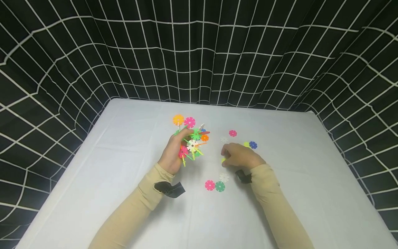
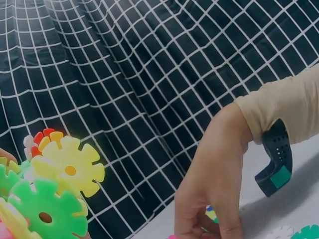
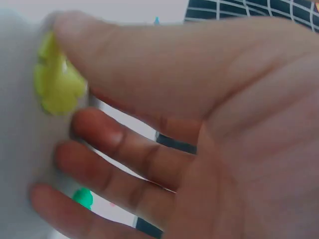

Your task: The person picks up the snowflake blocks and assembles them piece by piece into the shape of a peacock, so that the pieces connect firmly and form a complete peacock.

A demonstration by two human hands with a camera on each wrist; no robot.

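Note:
My left hand (image 1: 172, 154) grips a spiky cluster of interlocked, notched plastic discs in several colours, including a white disc (image 1: 191, 145) and a green disc (image 2: 47, 209). The fingers behind the cluster are mostly hidden. To its right, my right hand (image 1: 240, 155) is down at the tabletop with bent fingers. Its thumb and index finger pinch a yellow disc (image 3: 60, 82) close to the white cloth; the index fingertip is hidden behind the thumb in the right wrist view. The other fingers curve down beside the disc.
On the white-covered table (image 1: 124, 207) lie loose discs: a pink one (image 1: 233, 133), a blue one (image 1: 253, 145) touching a yellow-green one (image 1: 246, 144), and near the front a pink (image 1: 209, 185), a green (image 1: 220, 186) and a white one (image 1: 224, 177). A black, white-gridded curtain (image 1: 192, 52) surrounds the table's back and sides.

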